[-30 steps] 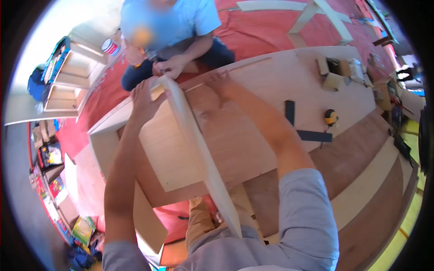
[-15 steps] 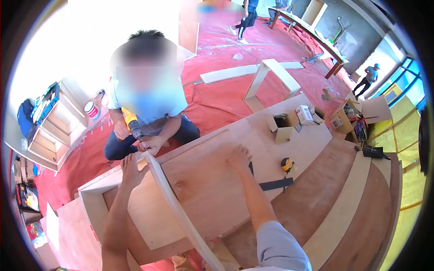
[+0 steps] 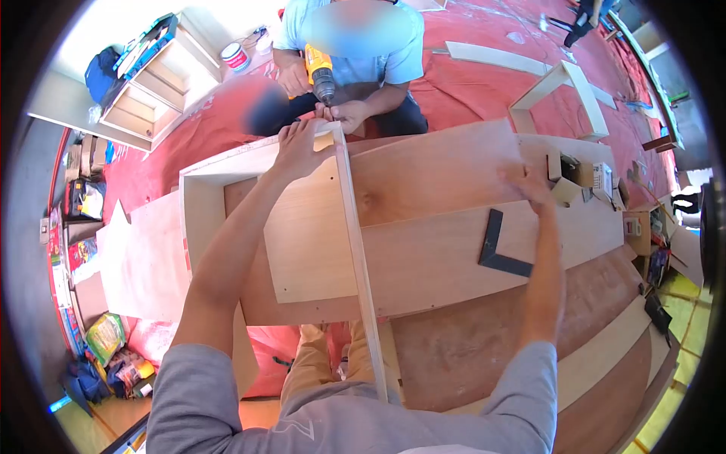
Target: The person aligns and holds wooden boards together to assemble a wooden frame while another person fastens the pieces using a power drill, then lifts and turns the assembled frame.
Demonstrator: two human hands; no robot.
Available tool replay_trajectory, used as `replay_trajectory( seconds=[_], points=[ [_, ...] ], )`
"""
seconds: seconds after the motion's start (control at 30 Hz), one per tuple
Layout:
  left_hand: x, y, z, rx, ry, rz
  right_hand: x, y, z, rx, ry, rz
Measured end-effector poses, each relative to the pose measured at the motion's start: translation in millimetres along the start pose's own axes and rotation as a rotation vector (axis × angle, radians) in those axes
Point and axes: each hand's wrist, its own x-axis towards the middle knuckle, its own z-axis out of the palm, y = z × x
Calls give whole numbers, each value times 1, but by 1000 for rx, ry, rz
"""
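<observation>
My left hand (image 3: 299, 149) has its fingers curled over the far rim of a box-like wooden frame (image 3: 355, 227), near its corner. Just beyond, a co-worker's hand (image 3: 349, 115) is at that corner, and the co-worker's other hand holds a yellow power drill (image 3: 319, 72) pointing down at it. On the right, my right hand (image 3: 527, 184) is smeared by motion at the end of a loose plywood panel (image 3: 431, 170); its grip is unclear. Below that hand, a black carpenter's square (image 3: 505, 262) lies on a larger board (image 3: 431, 265), partly behind my right forearm.
An opened cardboard box (image 3: 563, 170) stands right of my right hand. A small wooden frame (image 3: 563, 94) is on the red floor covering (image 3: 461, 91) behind. Shelving (image 3: 155, 98) and a paint bucket (image 3: 234, 57) stand at the back left. Another person is at the upper right.
My view has tilted down and shifted. My right hand has moved away to the panel's far right end. My left hand stays on the frame's rim. The yellow tape measure no longer shows.
</observation>
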Motion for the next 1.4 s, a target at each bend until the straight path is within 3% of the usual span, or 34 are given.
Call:
replay_trajectory(
  seconds=[0.1,0.2,0.33,0.4,0.57,0.73,0.83,0.9,1.03,1.3,1.4],
  points=[
    [-1,0,1,4,12,-2,-48,-78,22,281,-2,-165],
    [-1,0,1,-11,29,2,-68,-123,53,159,-87,-313],
    [-2,-1,0,-32,6,-26,-78,-167,77,-216,83,-383],
    [-3,-2,1,-57,55,4,-85,-172,91,-186,225,-513],
    [-2,2,1,-107,52,-19,-82,-202,105,-341,112,-393],
    [-3,5,-3,-107,11,-27,-92,-266,158,-502,53,-423],
    [-4,1,6,-95,136,9,-92,-279,180,-518,17,-415],
    [-5,1,9,-80,104,-36,-96,-286,196,-535,8,-359],
    [-5,-1,7,-111,174,52,-100,-295,218,-541,30,-390],
    [-9,-1,1,-113,45,35,-119,-307,229,-612,129,-274],
    [-9,-3,-4,-169,7,52,-112,-298,229,-600,140,-324]
  ],
)
